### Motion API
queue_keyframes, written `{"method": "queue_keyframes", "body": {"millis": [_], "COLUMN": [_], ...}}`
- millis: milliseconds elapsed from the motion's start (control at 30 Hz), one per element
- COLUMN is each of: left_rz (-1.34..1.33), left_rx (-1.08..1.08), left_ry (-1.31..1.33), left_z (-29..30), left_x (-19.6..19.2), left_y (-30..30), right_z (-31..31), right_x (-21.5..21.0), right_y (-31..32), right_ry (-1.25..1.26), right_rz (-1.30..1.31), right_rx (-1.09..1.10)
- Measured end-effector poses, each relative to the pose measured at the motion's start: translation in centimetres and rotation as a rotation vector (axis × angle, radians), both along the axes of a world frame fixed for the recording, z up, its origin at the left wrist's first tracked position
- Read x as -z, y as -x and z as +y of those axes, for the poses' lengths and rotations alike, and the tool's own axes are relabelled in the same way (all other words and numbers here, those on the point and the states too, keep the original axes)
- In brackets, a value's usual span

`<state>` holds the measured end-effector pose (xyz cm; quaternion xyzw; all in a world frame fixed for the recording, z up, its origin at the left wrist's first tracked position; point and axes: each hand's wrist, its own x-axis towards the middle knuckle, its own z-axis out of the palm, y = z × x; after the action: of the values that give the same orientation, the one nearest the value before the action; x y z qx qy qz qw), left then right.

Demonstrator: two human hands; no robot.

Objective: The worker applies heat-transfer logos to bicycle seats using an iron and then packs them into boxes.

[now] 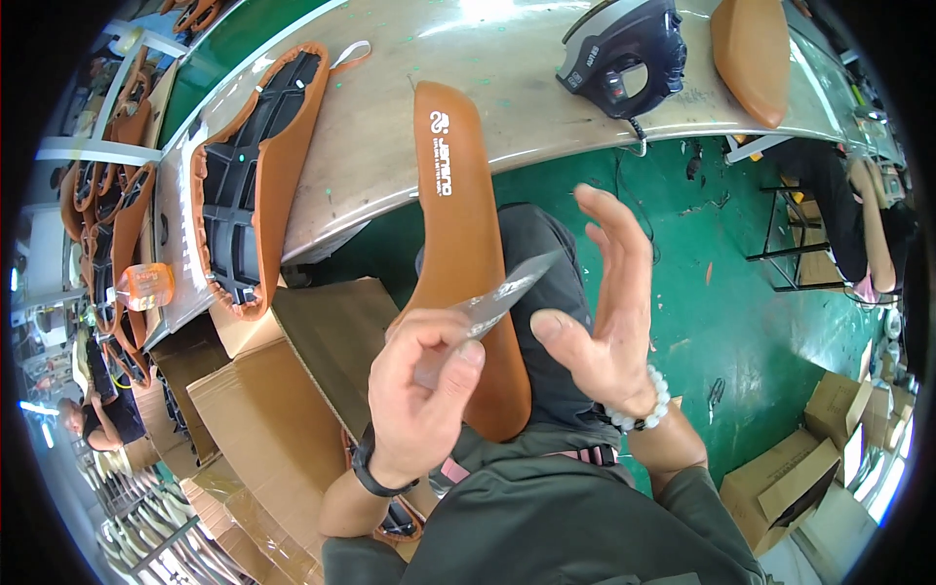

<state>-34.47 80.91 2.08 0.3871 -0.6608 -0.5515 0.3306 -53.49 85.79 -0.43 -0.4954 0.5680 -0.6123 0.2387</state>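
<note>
My left hand [414, 395] pinches a piece of clear plastic film [512, 291], whose pointed end sticks out up and to the right. Beside it my right hand [612, 327] is raised with its fingers apart and nothing in it. Below both hands a long brown padded seat [458, 229] with white printing lies from my lap up onto the table edge. Another brown seat [258, 180] rests on the table to the left, its black ribbed underside facing up.
A dark steam iron [624, 63] stands at the table's [375, 146] far side, near another brown seat [751, 58]. Opened cardboard boxes [263, 419] sit at my left; more boxes [785, 478] are at lower right. An orange-labelled container [146, 286] is at left. Other people are in the background.
</note>
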Motion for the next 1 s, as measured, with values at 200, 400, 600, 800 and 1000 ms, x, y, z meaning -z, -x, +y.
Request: {"method": "queue_keyframes", "body": {"millis": [200,400,600,800,1000], "left_rz": [0.237,0.28,0.318,0.332,0.178], "left_rx": [0.061,0.03,0.019,0.028,0.046], "left_ry": [-0.427,-0.343,-0.339,-0.318,-0.178], "left_z": [-0.5,-0.6,0.1,-0.2,-0.2], "left_x": [-1.1,-1.0,-0.1,0.2,0.0], "left_y": [-0.3,-0.2,0.3,-0.2,-0.4], "right_z": [-1.2,-1.1,-0.4,-0.6,-0.8], "right_x": [-1.9,-3.5,-2.3,-1.9,-2.4], "right_y": [0.6,-1.1,-3.3,-2.9,-1.6], "right_ry": [-0.158,0.123,-0.112,-0.091,-0.17], "right_rz": [-0.009,0.399,-0.063,-0.117,-0.184], "right_rx": [-0.308,0.192,-0.111,-0.165,-0.283]}}
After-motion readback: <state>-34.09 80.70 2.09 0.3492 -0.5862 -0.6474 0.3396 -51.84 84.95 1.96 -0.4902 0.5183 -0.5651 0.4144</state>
